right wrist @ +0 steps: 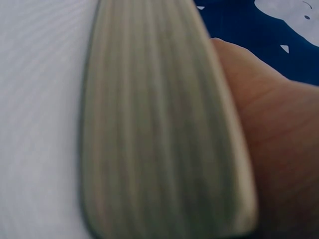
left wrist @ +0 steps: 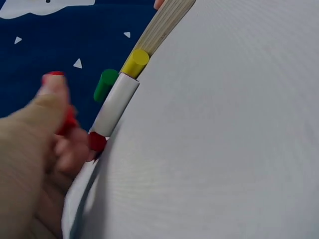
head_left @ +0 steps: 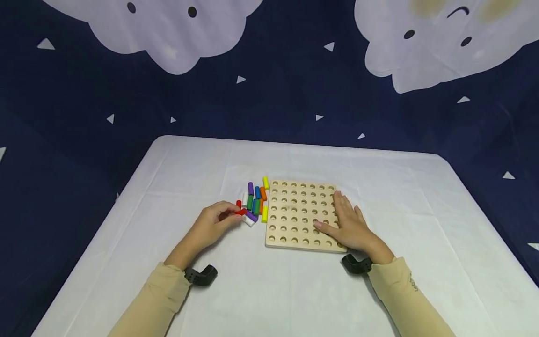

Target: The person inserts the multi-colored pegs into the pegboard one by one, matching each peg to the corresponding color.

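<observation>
At the left edge of the peg cluster, my left hand pinches a red peg between thumb and fingers. The left wrist view shows red on both sides of the thumb tip, with most of that peg covered. Beside these fingers lie a white peg and a purple peg. A square wooden board with rows of round holes lies flat to the right of the pegs. My right hand rests on its right edge, fingers extended and thumb over the holes. No peg shows in the board.
Several loose pegs in green, blue, orange and yellow lie close against the board's left side. A white cloth covers the table. Behind it hangs a dark blue curtain with clouds and triangles.
</observation>
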The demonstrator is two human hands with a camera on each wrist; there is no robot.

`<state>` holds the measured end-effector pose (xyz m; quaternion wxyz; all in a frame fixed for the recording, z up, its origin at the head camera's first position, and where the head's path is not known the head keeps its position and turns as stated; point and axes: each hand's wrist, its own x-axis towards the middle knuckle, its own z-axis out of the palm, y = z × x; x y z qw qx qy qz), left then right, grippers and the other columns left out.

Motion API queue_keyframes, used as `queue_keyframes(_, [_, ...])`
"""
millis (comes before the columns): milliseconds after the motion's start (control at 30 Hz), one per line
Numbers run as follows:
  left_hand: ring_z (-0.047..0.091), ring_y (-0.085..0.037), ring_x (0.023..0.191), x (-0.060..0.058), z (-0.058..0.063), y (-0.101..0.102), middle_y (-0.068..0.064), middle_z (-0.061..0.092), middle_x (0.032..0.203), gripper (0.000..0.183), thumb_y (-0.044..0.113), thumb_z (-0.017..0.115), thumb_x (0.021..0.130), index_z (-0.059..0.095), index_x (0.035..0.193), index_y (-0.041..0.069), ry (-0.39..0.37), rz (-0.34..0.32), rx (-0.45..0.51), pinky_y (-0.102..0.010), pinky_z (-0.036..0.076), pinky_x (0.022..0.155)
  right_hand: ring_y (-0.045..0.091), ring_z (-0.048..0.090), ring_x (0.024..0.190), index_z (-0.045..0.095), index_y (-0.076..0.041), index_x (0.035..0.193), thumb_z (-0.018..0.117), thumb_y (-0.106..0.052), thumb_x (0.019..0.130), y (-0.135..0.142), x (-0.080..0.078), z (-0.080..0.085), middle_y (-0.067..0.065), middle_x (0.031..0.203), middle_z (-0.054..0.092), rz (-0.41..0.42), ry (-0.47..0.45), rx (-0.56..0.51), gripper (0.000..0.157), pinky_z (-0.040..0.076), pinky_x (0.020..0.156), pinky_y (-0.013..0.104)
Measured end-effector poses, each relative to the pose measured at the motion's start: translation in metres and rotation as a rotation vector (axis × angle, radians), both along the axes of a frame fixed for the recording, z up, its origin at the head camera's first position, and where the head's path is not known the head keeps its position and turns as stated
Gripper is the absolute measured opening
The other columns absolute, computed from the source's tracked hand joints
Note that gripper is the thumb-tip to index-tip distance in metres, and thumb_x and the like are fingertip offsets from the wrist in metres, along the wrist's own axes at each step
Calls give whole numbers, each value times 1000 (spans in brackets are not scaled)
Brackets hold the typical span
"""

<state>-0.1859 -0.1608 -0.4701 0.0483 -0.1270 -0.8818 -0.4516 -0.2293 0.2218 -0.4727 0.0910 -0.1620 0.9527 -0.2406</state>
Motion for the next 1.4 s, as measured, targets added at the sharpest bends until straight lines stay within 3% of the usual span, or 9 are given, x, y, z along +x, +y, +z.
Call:
queue_keyframes(167, [62,-11,81,-7,4,3,-13,71,100,22,15,74,90,70,109,4,-36,58,225,-16,53,71,37,-6,154,-14,-9,157,53,-71,89,0,-1,2,15,166,-10,-3,-4,10,114,-8,119,63])
queue_keyframes(300, [68,-12,86,-13,7,4,-17,71,103,25,10,77,86,70,108,1,-85,69,322,-17,57,76,38,-6,154,-13,-7,157,54,-70,89,0,-1,2,16,166,-9,1,-2,9,114,-8,119,64])
queue_keyframes(433, [69,-16,84,-20,10,8,-11,73,100,24,18,81,83,74,102,7,-117,106,279,-22,58,72,39,-5,154,-13,-7,157,54,-70,89,-1,-1,2,17,166,-9,1,-3,12,114,-8,118,65])
queue_keyframes(600, [66,-16,86,-42,20,25,-3,75,97,22,28,82,83,76,99,14,-134,140,160,-25,55,72,39,-5,154,-13,-6,157,54,-69,89,1,-1,2,17,166,-8,-3,-5,9,114,-7,118,65])
queue_keyframes(833, [64,-20,93,-80,34,53,-1,75,99,24,30,80,85,75,104,16,-115,89,43,-35,53,83,38,-4,154,-12,-8,157,55,-69,89,0,0,1,16,166,-8,-2,-2,3,113,-7,119,64])
queue_keyframes(1000, [66,-21,105,-102,35,68,-2,74,107,25,29,79,86,75,105,15,-174,61,36,-38,53,93,37,-4,154,-11,-8,158,55,-69,89,-1,-1,-1,15,167,-7,0,6,-2,113,-7,119,64])
queue_keyframes(1167, [62,-21,100,-112,31,75,-4,71,109,24,29,81,84,77,102,14,-224,69,31,-33,53,87,37,-4,154,-10,-8,158,55,-69,89,0,-1,-3,15,167,-7,0,0,-6,113,-6,119,64])
queue_keyframes(1400, [56,-22,95,-118,26,82,-5,71,104,25,28,81,83,78,101,12,-194,66,10,-35,46,91,35,-6,155,-11,-9,158,54,-70,89,1,-1,0,12,167,-9,-5,-6,-4,113,-7,120,63])
